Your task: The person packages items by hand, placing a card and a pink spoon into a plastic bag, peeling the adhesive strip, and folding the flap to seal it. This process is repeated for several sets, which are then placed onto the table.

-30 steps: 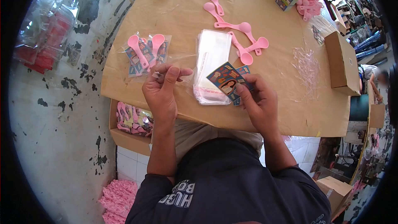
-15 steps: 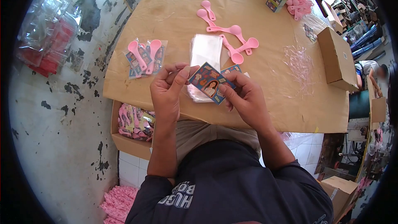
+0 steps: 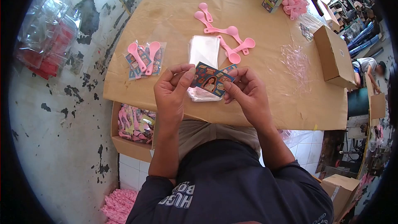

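A printed card [image 3: 210,82] in blue and red, with a portrait on it, is held up over the table's near edge. My left hand [image 3: 174,85] pinches its left edge between thumb and fingers. At its right side my right hand [image 3: 246,89] grips it, with part of a second card [image 3: 229,68] showing behind. Beneath the cards lies a stack of clear plastic bags [image 3: 204,50]. Just beyond the stack are several loose pink measuring spoons [image 3: 232,57]. To the left, two pink spoons [image 3: 153,56] rest on bagged cards [image 3: 137,71].
An open cardboard box [image 3: 132,143] of packed spoons stands below the table's left edge. Thin plastic strips [image 3: 296,68] and a brown carton [image 3: 333,58] lie at the right. A small card box [image 3: 272,2] and a pink spoon pile [image 3: 295,4] sit at the back. Another person [image 3: 369,70] is far right.
The front card has turned from a steep slant to nearly level, and my left fingers now hold its left edge. More of the second card's top edge shows behind it.
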A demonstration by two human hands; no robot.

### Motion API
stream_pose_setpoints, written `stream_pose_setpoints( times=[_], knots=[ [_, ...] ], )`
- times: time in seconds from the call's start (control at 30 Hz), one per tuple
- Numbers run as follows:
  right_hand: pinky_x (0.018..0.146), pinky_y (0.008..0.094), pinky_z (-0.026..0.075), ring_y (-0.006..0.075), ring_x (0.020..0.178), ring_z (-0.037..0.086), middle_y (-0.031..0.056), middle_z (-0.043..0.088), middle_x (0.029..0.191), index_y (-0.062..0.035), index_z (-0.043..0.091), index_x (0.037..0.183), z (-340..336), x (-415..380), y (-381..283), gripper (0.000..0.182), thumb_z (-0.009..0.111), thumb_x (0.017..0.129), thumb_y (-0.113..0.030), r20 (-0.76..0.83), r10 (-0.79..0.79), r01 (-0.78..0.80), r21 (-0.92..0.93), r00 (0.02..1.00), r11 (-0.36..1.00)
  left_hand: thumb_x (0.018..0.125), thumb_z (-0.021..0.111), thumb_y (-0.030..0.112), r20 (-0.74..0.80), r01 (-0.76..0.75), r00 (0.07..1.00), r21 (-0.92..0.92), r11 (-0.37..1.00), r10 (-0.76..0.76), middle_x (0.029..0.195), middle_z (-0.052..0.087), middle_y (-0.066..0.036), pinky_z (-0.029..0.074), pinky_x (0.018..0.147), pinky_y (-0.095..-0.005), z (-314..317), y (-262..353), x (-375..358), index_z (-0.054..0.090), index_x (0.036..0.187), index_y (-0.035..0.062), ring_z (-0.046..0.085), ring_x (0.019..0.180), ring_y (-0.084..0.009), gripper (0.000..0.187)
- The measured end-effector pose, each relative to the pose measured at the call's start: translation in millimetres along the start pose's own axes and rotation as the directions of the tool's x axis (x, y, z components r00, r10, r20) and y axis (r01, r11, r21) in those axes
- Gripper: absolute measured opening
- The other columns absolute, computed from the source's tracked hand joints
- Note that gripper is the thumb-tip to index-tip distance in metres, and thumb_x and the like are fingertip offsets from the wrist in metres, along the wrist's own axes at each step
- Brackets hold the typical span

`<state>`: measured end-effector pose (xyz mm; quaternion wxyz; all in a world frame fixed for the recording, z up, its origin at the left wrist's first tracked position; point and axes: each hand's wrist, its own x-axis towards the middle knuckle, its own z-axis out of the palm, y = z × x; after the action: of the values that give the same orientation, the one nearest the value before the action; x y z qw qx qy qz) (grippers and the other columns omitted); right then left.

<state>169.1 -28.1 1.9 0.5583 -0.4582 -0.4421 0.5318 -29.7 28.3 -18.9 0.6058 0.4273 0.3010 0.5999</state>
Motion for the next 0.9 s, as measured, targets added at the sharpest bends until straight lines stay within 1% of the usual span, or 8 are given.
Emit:
stream_pose_setpoints(
  times=[0.27, 0.5, 0.57, 0.7, 0.77, 0.8, 0.87, 0.9],
  knots=[
    [0.07, 0.0229, 0.053, 0.0074, 0.081, 0.065, 0.0026, 0.067, 0.093, -0.0017, 0.058, 0.111, 18, 3, 4, 0.019, 0.071, 0.099, -0.009, -0.067, -0.12, 0.128, 0.129, 0.99, 0.983, 0.098, 0.072, 0.006, 0.033, 0.0, 0.999, -0.069, 0.998, 0.002, 0.109, 0.076, -0.011, 0.058, 0.084, -0.0275, 23, -7, -9, 0.067, 0.123, -0.0034, 0.072, 0.094, -0.0121, 0.027],
    [0.07, 0.0217, 0.051, 0.0058, 0.086, 0.063, 0.0014, 0.067, 0.096, -0.0024, 0.059, 0.112, 20, 2, 8, 0.019, 0.07, 0.1, -0.01, -0.091, -0.141, 0.148, 0.082, 0.986, 0.986, 0.099, 0.07, 0.005, 0.055, 0.039, 0.998, -0.058, 0.998, -0.036, 0.115, 0.074, -0.01, 0.057, 0.089, -0.0283, 35, -6, -18, 0.066, 0.126, -0.0026, 0.07, 0.1, -0.0116, 0.029],
    [0.071, 0.0219, 0.051, 0.0062, 0.084, 0.064, 0.0019, 0.068, 0.096, -0.0006, 0.062, 0.113, 23, 3, 8, 0.017, 0.069, 0.101, -0.011, -0.043, -0.119, 0.123, 0.094, 0.992, 0.988, 0.098, 0.068, 0.003, 0.045, 0.005, 0.999, -0.062, 0.998, -0.002, 0.137, 0.065, -0.016, 0.051, 0.104, -0.0332, 41, -6, -21, 0.059, 0.138, -0.0021, 0.065, 0.118, -0.0161, 0.041],
    [0.069, 0.0225, 0.053, 0.0076, 0.077, 0.065, 0.0029, 0.07, 0.092, 0.0012, 0.066, 0.113, 27, 2, 13, 0.017, 0.068, 0.102, -0.011, -0.021, -0.098, 0.099, 0.075, 0.995, 0.992, 0.099, 0.063, -0.001, 0.066, -0.05, 0.997, -0.019, 0.999, 0.051, 0.15, 0.053, -0.022, 0.049, 0.109, -0.0381, 37, -2, -20, 0.044, 0.151, -0.0025, 0.058, 0.131, -0.0236, 0.056],
    [0.063, 0.0232, 0.054, 0.0092, 0.07, 0.066, 0.0041, 0.07, 0.086, 0.0016, 0.067, 0.114, 27, 0, 12, 0.017, 0.068, 0.101, -0.01, -0.024, -0.052, 0.054, 0.082, 0.998, 0.995, 0.1, 0.056, -0.001, 0.107, -0.099, 0.988, -0.119, 0.988, 0.111, 0.153, 0.048, -0.027, 0.048, 0.112, -0.0457, 36, 3, -14, 0.031, 0.158, 0.0024, 0.054, 0.137, -0.0323, 0.063],
    [0.063, 0.0232, 0.054, 0.0092, 0.07, 0.066, 0.0041, 0.07, 0.086, 0.0016, 0.067, 0.114, 27, 0, 12, 0.017, 0.068, 0.101, -0.01, -0.023, -0.052, 0.054, 0.084, 0.998, 0.995, 0.1, 0.056, -0.001, 0.106, -0.099, 0.988, -0.117, 0.988, 0.112, 0.153, 0.048, -0.027, 0.048, 0.112, -0.0457, 36, 6, -11, 0.031, 0.158, 0.0024, 0.054, 0.137, -0.0323, 0.063],
    [0.057, 0.0233, 0.054, 0.0095, 0.069, 0.067, 0.0044, 0.07, 0.083, 0.0005, 0.066, 0.108, 26, 0, 11, 0.014, 0.07, 0.1, -0.01, -0.015, -0.043, 0.043, 0.055, 0.999, 0.998, 0.103, 0.05, -0.001, 0.091, -0.043, 0.992, -0.428, 0.903, 0.09, 0.149, 0.051, -0.028, 0.052, 0.11, -0.0462, 39, 13, -7, 0.03, 0.16, 0.0084, 0.055, 0.136, -0.0366, 0.061],
    [0.057, 0.0233, 0.054, 0.0095, 0.069, 0.067, 0.0044, 0.07, 0.083, 0.0005, 0.066, 0.108, 28, -2, 8, 0.014, 0.07, 0.1, -0.01, -0.016, -0.043, 0.044, 0.054, 0.999, 0.998, 0.103, 0.05, -0.001, 0.091, -0.043, 0.992, -0.429, 0.902, 0.09, 0.149, 0.051, -0.028, 0.052, 0.11, -0.0462, 42, 15, -5, 0.03, 0.16, 0.0084, 0.055, 0.136, -0.0366, 0.061]
  ],
)
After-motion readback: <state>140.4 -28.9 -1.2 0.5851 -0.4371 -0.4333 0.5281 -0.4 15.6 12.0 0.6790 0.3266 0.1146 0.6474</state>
